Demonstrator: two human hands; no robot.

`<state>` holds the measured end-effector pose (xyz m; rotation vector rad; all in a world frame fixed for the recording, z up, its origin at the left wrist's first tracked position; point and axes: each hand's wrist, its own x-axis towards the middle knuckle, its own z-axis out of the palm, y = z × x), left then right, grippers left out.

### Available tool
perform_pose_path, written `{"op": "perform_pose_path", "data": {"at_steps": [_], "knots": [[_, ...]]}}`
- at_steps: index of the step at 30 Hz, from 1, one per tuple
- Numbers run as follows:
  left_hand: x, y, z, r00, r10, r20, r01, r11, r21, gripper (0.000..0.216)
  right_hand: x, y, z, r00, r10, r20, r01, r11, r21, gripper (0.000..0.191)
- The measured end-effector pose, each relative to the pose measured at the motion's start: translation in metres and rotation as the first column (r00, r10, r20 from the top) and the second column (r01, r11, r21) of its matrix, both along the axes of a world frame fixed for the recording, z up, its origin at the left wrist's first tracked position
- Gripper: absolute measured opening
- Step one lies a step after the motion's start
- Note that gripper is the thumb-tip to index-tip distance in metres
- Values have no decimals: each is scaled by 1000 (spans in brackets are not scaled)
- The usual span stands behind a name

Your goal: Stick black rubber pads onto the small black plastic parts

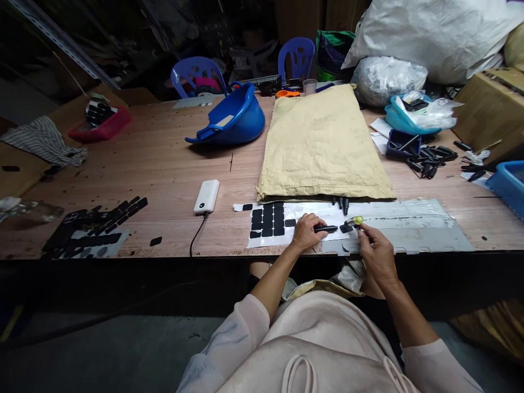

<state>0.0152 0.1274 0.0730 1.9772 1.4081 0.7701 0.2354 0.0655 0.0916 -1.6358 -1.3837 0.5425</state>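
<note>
My left hand [306, 232] is closed round a slim black pen-like tube [327, 228], which points right over a white sheet [266, 242]. Black rounded stickers [267, 219] sit in rows on that sheet, left of the hand. In my right hand [377, 252], thumb and fingers pinch a small tool with a yellow-green part [358, 220] and a shiny end; its exact kind is unclear. Close to the tool's tip lies a loose black piece [346, 228]. Several short black tubes [344, 204] stick out below the edge of a tan paper sack [323, 147].
A grey board [442, 229] runs along the table's front edge. Leftward are a white power bank [207, 195] with a cable and piled black sticker strips [94, 234]. A blue basin [241, 117] stands behind. Black pen-like parts [429, 161] lie at right beside a blue basket [511, 185].
</note>
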Motion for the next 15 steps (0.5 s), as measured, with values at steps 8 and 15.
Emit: {"op": "perform_pose_path", "data": {"at_steps": [8,15], "knots": [[4,-1,3,1000,1,-9,-1,1000,6,18,-22,0,-2,982,154,108,-160,985,58,30],[5,0,3,1000,4,-21,-4,1000,-8,18,-39,-3,3,938,189,291,-248,952,179,31]]}}
